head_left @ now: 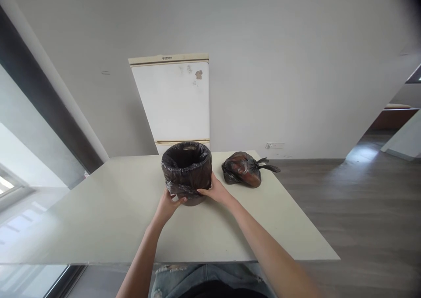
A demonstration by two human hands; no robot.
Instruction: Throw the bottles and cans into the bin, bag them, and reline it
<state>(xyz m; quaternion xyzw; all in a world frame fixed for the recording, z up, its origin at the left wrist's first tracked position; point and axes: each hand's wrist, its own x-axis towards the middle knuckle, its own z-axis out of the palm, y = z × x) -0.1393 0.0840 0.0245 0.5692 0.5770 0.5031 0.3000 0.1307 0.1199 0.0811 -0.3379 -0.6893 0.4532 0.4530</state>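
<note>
A round brown trash can (193, 201) stands upright on the pale table, lined with a black plastic bag (187, 175) folded over its rim. The can's inside looks dark. My left hand (169, 206) grips the lower left of the can, thumb across the front over the bag's hanging edge. On the right side, my right hand (214, 190) holds the can the same way, its thumb on the bag's lower edge. To the right lies a knotted black plastic bag (242, 168), filled with something reddish-brown that I cannot make out.
The pale table (98, 210) spreads out under the can, with its right edge beyond the knotted bag. Behind it stands a white fridge (174, 101) against a grey wall. A wall socket (275, 145) sits low at the right, above the wooden floor (345, 214).
</note>
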